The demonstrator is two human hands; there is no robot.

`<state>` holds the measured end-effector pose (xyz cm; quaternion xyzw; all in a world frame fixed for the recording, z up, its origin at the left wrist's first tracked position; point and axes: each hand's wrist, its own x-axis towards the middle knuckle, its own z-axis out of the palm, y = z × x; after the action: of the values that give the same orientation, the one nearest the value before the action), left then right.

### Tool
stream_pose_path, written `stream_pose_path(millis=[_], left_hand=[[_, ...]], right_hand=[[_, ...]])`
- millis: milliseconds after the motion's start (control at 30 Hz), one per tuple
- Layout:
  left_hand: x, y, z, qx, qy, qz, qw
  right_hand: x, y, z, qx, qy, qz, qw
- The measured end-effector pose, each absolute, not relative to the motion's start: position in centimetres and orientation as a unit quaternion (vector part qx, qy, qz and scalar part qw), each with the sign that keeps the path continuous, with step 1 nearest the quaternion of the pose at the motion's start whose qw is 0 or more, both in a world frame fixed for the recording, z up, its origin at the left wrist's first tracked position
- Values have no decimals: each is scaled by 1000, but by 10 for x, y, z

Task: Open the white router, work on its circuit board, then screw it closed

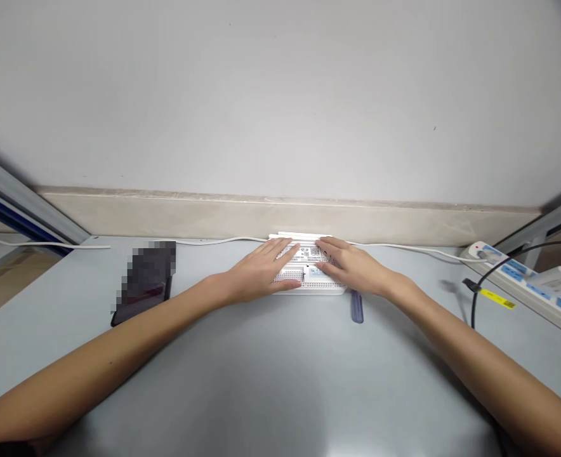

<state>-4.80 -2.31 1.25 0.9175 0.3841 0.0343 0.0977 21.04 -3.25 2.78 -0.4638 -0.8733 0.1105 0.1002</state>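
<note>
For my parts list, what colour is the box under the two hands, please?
The box is white, seen best in the head view.

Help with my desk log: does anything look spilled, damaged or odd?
Nothing looks spilled or damaged, though the left hand and right hand partly cover the white box. Only the dark device at left looks odd: blocky squares, likely masking, hide much of it.

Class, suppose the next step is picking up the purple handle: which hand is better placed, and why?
Probably the right hand: the purple handle lies close by it, while the left hand is farther off, at the left side of the white box.
</note>
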Motion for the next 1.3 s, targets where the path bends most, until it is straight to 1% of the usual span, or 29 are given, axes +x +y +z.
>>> stream_pose_path(millis=[100,233,367,500,600,700,767,800,867,933,1033,1300], left_hand=[[-49,-24,18,914,390,20,113],[-49,-22,26,911,393,10,120],[-48,-22,28,915,389,7,110],[-39,-26,21,918,389,24,77],[-30,-28,11,926,373,38,52],[-25,-26,6,928,367,47,38],[-26,-24,6,930,364,47,35],[-27,-22,7,932,359,47,35],[-30,-20,9,936,346,47,38],[-34,-18,11,939,339,47,43],[-38,-17,12,937,343,47,49],[-42,-18,7,935,349,62,29]], right_hand=[[217,-36,46,-459,-877,124,76],[222,-40,60,-453,-879,134,67],[219,-42,59,-462,-873,144,60],[216,-41,53,-479,-862,156,64],[221,-37,52,-464,-861,189,89],[231,-31,55,-466,-841,232,146],[238,-27,58,-509,-813,213,183],[241,-26,60,-537,-800,191,187],[247,-24,62,-581,-785,149,155],[254,-21,62,-601,-781,141,94],[263,-17,57,-608,-777,162,29],[269,-3,34,-611,-751,243,-58]])
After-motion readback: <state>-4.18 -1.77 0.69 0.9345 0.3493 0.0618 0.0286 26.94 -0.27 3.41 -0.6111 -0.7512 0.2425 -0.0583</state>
